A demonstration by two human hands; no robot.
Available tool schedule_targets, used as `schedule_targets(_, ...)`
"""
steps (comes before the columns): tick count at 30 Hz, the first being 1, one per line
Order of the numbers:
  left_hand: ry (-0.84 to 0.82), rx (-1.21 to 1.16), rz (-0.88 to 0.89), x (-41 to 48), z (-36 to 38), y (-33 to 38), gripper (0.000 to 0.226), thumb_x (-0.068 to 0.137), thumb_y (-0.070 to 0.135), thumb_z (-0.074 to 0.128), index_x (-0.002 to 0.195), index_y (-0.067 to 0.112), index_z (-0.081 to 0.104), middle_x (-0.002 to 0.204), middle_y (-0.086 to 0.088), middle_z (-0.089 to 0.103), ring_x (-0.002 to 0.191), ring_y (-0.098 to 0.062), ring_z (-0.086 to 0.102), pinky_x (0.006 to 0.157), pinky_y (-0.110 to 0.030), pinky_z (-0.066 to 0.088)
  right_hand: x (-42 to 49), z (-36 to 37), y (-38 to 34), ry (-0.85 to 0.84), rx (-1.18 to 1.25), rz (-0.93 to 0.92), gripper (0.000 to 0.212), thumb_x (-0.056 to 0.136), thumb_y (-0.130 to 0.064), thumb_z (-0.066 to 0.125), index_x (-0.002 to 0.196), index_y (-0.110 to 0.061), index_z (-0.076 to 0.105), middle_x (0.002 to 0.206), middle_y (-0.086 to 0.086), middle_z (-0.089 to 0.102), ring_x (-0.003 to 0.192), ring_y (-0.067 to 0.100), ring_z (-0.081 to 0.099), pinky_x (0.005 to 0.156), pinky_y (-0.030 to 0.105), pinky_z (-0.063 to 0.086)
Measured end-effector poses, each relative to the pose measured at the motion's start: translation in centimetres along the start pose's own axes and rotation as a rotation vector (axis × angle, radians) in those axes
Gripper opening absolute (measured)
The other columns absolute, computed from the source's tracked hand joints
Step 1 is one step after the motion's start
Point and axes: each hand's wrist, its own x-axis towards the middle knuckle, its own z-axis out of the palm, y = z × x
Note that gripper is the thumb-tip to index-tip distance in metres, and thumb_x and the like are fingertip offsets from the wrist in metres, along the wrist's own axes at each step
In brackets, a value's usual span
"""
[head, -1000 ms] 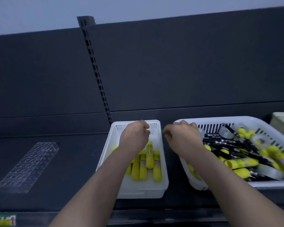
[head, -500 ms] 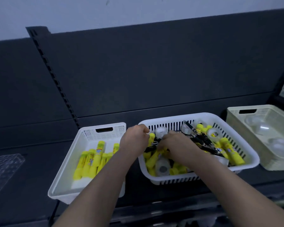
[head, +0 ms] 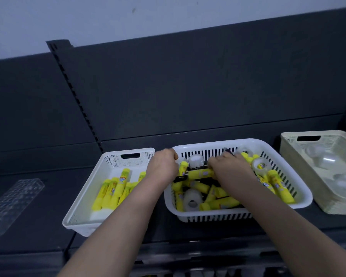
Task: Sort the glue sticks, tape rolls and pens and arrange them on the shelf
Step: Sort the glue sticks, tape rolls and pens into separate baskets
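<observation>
A white slotted basket (head: 218, 141) in the middle of the shelf holds mixed yellow glue sticks, clear tape rolls (head: 192, 197) and black pens (head: 196, 167). My right hand (head: 231, 169) reaches into it, and its fingers close on one end of a yellow glue stick (head: 200, 173) lying crosswise on the pile. My left hand (head: 164, 166) hovers at this basket's left rim with its back to the camera and fingers curled out of sight. To the left, a white mesh basket (head: 128, 151) holds several sorted glue sticks (head: 116, 186).
A cream basket (head: 288, 136) at the right holds clear tape rolls (head: 328, 158). A clear acrylic holder with holes (head: 14, 200) lies on the dark shelf at the far left. A dark back panel stands behind the baskets, and a slotted upright (head: 78, 100) runs up it.
Both hands moved from the left glue-stick basket to the middle mixed basket. My right hand has since reached deeper and closed on a glue stick. The view swung right.
</observation>
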Motion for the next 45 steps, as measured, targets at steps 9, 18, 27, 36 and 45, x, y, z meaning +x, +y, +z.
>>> schedule_targets(9, -0.213, 0.486, -0.017, 1.3, 2.4, 3.3, 0.028, 0.088, 0.008, 0.054, 0.116, 0.012, 0.059, 0.122, -0.007, 0.061, 0.112, -0.027, 0.059, 0.083, -0.033, 0.048, -0.2, 0.2, 0.6, 0.187, 0.051, 0.222, 0.023, 0.05, -0.031, 0.083, 0.06, -0.02, 0.065, 0.055, -0.001, 0.061, 0.056, 0.023, 0.059, 0.063, 0.029, 0.044)
schedule_targets(18, 0.133, 0.051, -0.13, 1.1, -1.5, -0.2, 0.036, 0.095, 0.043, 0.044, 0.099, 0.013, 0.063, 0.101, -0.011, 0.067, 0.099, -0.035, 0.059, 0.07, -0.032, 0.038, 2.4, -0.2, -2.5, 0.22, 0.291, 0.181, 0.023, 0.087, -0.039, 0.049, 0.099, -0.024, 0.063, 0.091, -0.002, 0.068, 0.089, 0.025, 0.063, 0.067, 0.031, 0.034)
schedule_targets(27, 0.037, 0.229, -0.357, -1.4, -4.7, -12.7, 0.024, 0.093, 0.027, 0.049, 0.108, 0.012, 0.06, 0.116, -0.01, 0.064, 0.107, -0.03, 0.06, 0.072, -0.03, 0.04, 6.4, -1.1, -13.0, 0.153, 0.401, 0.071, 0.025, 0.09, -0.039, 0.047, 0.106, -0.026, 0.06, 0.099, -0.001, 0.067, 0.098, 0.026, 0.061, 0.074, 0.033, 0.038)
schedule_targets(36, -0.011, 0.109, -0.256, -1.7, -4.6, -17.7, 0.033, 0.092, 0.02, 0.048, 0.12, 0.017, 0.063, 0.123, -0.01, 0.062, 0.112, -0.03, 0.057, 0.086, -0.033, 0.048, 8.6, -0.5, -19.6, 0.064, 0.245, 0.057, 0.016, 0.086, -0.025, 0.05, 0.093, -0.019, 0.062, 0.098, 0.004, 0.068, 0.092, 0.03, 0.061, 0.07, 0.033, 0.026)
schedule_targets(45, 0.009, 0.007, -0.077, -1.3, -4.3, -17.9, 0.033, 0.092, 0.014, 0.047, 0.119, 0.024, 0.062, 0.119, 0.002, 0.064, 0.109, -0.021, 0.058, 0.083, -0.033, 0.05, 8.5, -0.2, -21.2, -0.132, 0.228, 0.009, 0.049, 0.097, -0.055, 0.031, 0.093, -0.022, 0.067, 0.098, 0.002, 0.067, 0.102, 0.024, 0.055, 0.081, 0.037, 0.032)
